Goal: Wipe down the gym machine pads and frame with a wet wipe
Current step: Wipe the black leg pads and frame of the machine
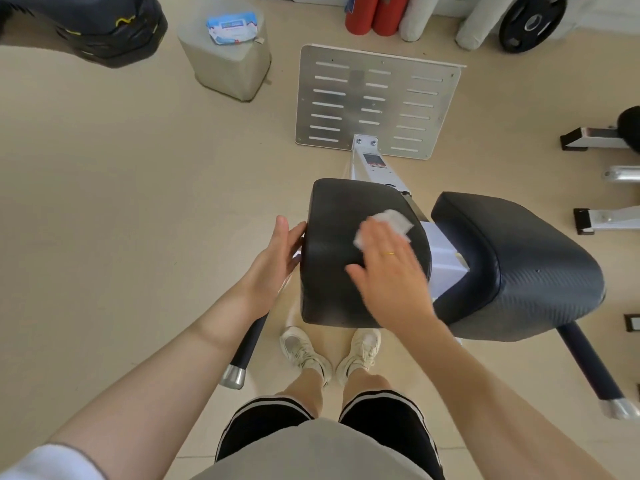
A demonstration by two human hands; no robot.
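The black textured vinyl pad nearest the person [349,251] sits at the centre of the view, its long axis running from 6 to 12 o'clock, with the rounded far end pointing at 12 toward the perforated silver metal footplate [377,102]. A second, larger black vinyl pad [512,268] lies at 3 o'clock of the first, its long axis tilted from about 11 to 5 o'clock. The white painted frame beam [370,168] shows between the near pad and the footplate, running toward 12, and a white frame block fills the gap between the two pads.

The right forearm comes in from 5 o'clock and crosses the near edge of the first pad. The right hand [388,268] lies flat, palm down, on the pad's top, fingers straight and together pointing toward 12, thumb spread out toward 9. Under the fingertips it presses a crumpled white wet wipe [398,220], which pokes out past them toward 1 o'clock; the hand looks slightly blurred.

The left forearm comes in from 7 o'clock. The left hand [277,254] is open, palm turned toward 3 o'clock, fingers straight and resting against the pad's left side wall.

Two black foam-covered handle bars with silver end caps [242,355] slant out below the pads at 7 and 4 o'clock. A blue-and-white pack of wipes [232,27] rests on a grey block-shaped stool [228,67] at 11 o'clock.
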